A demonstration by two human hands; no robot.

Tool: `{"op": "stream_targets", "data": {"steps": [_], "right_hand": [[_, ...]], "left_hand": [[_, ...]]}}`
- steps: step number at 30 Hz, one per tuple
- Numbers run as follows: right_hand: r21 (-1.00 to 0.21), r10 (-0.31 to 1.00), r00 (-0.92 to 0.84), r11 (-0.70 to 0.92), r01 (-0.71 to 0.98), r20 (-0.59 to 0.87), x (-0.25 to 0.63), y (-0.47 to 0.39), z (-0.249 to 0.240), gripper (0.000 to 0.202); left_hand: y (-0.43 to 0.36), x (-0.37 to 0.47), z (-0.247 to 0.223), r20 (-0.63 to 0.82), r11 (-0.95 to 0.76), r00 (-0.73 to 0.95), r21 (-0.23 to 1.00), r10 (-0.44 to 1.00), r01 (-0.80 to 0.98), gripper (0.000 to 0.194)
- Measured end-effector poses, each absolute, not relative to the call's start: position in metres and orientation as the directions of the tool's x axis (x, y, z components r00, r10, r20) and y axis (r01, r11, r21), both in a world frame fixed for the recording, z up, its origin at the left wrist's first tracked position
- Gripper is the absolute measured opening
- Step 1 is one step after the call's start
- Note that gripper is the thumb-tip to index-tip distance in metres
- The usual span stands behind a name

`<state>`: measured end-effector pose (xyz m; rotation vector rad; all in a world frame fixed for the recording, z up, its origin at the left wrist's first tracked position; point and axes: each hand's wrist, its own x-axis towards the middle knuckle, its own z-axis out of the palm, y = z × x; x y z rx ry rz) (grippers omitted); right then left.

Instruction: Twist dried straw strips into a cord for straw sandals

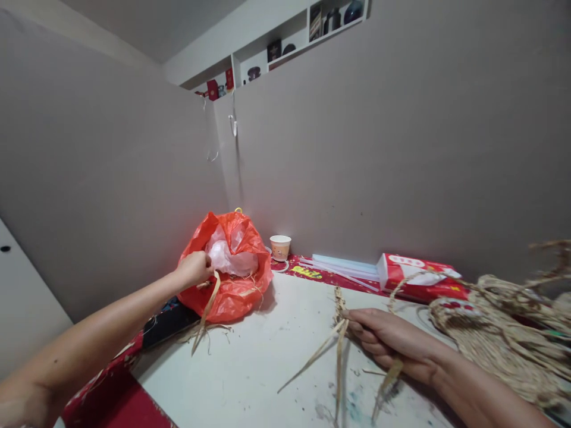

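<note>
My right hand (383, 336) pinches a short braid of straw (339, 306) over the white board, with loose flat strips hanging from its lower end. Another dry strip (390, 380) hangs below that palm. At the mouth of an orange-red plastic bag (243, 300), my left hand (194, 268) has its fingers curled closed; what lies between them is hidden. A pale straw strip (212, 303) drapes down over the bag's edge right beside those fingers; whether they grip it is unclear. A crumpled translucent white bag (232, 258) sits inside the red one.
The white board (250, 368) lies on a red cloth. Behind it stand a paper cup (280, 248), pale plastic sticks (345, 266) and a red tissue pack (419, 276). Coiled straw cord (486, 333) is heaped at the right. Grey partitions (379, 137) close off the back and left.
</note>
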<state>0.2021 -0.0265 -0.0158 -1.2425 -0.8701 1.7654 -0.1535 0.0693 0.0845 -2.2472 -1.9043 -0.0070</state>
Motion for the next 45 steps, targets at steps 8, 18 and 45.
{"op": "stream_targets", "data": {"steps": [8, 18, 45], "right_hand": [[-0.870, 0.884, -0.216, -0.454, -0.192, -0.414, 0.202, -0.026, -0.016, 0.038], [-0.886, 0.886, -0.231, -0.441, -0.143, -0.403, 0.203, -0.024, -0.014, 0.036], [-0.909, 0.931, -0.235, -0.336, -0.247, -0.280, 0.208, -0.026, -0.015, 0.036]], "left_hand": [[0.080, -0.141, 0.069, 0.134, -0.085, 0.099, -0.101, 0.986, 0.991, 0.045], [0.039, -0.148, 0.103, 0.091, -0.307, 0.293, 0.316, 0.952, 0.898, 0.021], [0.033, 0.050, 0.014, -0.317, 0.256, 0.565, 0.948, 0.761, 0.187, 0.018]]}}
